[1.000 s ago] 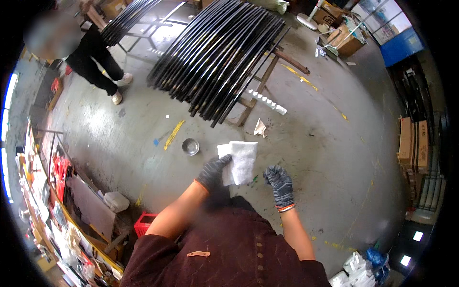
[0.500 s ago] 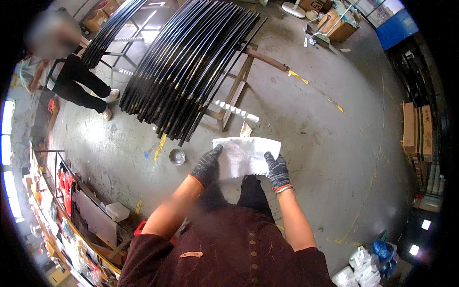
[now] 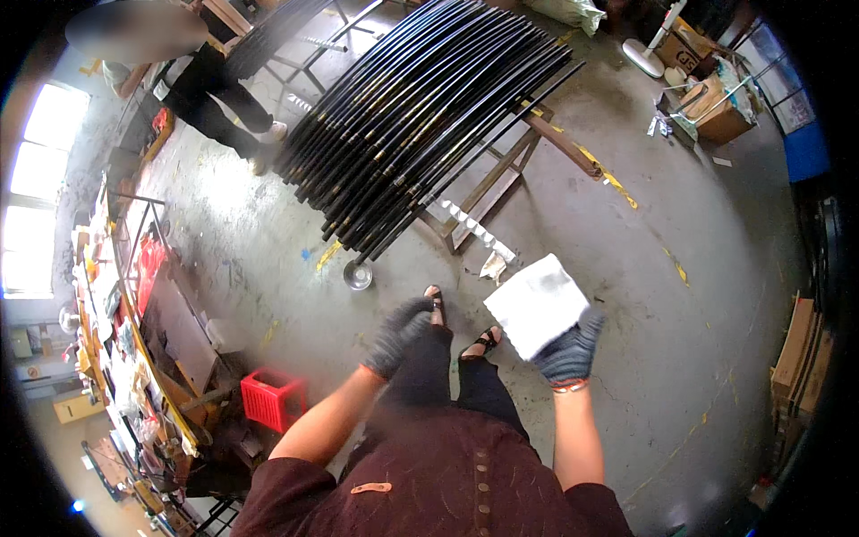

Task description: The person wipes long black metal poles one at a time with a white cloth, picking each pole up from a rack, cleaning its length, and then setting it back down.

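My right hand (image 3: 571, 347), in a dark grey knit glove with an orange cuff, grips a folded white cloth (image 3: 537, 302) by its lower right corner. The cloth hangs out flat in front of me, above the floor. Away from the cloth, to its left, is my left hand (image 3: 398, 338) in a matching glove. It is somewhat blurred, its fingers stretched out and nothing visible in them. Beyond both hands, a row of long black rods (image 3: 420, 125) lies side by side on a rack (image 3: 501, 192).
A metal bowl (image 3: 358, 276) stands on the floor by the rods' near ends. At left are a red plastic stool (image 3: 273, 400) and a cluttered workbench (image 3: 148, 394). Another person (image 3: 210, 94) stands at the far left. Cardboard boxes (image 3: 723, 112) sit at the far right.
My left hand has let go of the cloth and moved apart from it. The cloth, now folded smaller, has shifted right in my right hand. The view has turned leftward.
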